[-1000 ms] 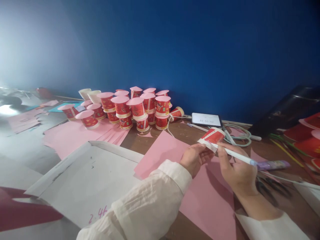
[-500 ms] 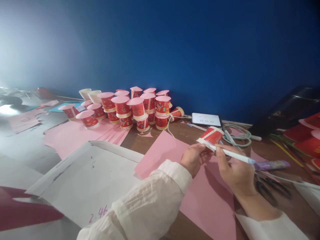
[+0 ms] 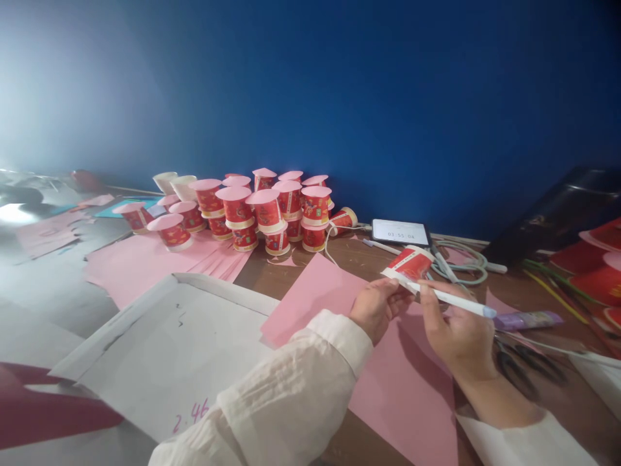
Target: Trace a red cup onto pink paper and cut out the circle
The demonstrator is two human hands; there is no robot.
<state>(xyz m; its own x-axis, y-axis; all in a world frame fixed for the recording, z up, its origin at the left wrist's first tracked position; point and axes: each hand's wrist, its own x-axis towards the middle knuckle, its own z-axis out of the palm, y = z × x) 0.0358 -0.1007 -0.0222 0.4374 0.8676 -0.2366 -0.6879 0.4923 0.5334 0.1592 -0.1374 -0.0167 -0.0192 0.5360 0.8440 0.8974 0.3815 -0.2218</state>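
Observation:
A red paper cup (image 3: 413,262) lies tilted above the pink paper, its white rim turned toward me. My left hand (image 3: 381,309) is closed on the cup's rim, with the fingers partly hidden beneath it. In my right hand (image 3: 458,333) is a white pen (image 3: 458,300) with a pale blue end, pinched between thumb and fingers. Its tip end is at the cup's rim, close to my left fingertips; whether it touches cannot be made out. Under both hands lies a sheet of pink paper (image 3: 402,388).
Several red cups with pink paper discs (image 3: 269,210) stand stacked at the back. Beside the cables (image 3: 478,265) a phone (image 3: 400,233) shows a timer. Scissors (image 3: 521,366) and a purple tube (image 3: 528,320) lie right of my hand. A white box lid (image 3: 169,349) is at left.
The phone's timer has advanced by one second. My hands, the cup and the pen hold almost the same position.

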